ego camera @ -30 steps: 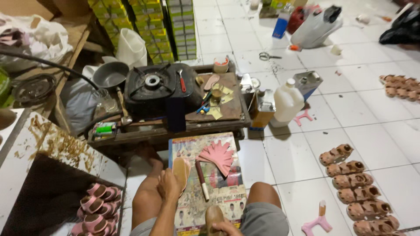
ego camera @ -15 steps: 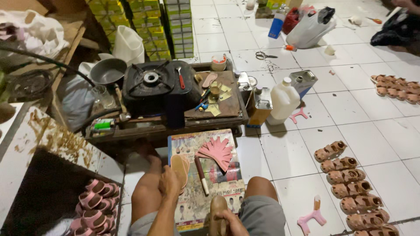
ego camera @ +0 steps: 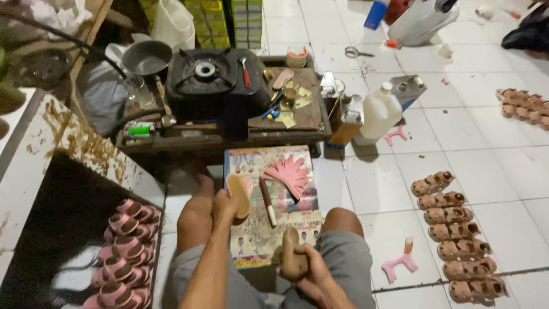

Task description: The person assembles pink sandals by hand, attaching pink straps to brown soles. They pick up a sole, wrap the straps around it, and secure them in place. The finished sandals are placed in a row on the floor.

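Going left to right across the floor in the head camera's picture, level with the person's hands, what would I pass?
Pink sandals in the dark bin → left hand holding a tan sole → right hand gripping a brown shoe last → pink plastic piece → row of brown sandals.

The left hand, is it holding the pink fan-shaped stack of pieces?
No, the left hand holds a tan sole piece, while the pink fan-shaped stack lies apart on the printed board.
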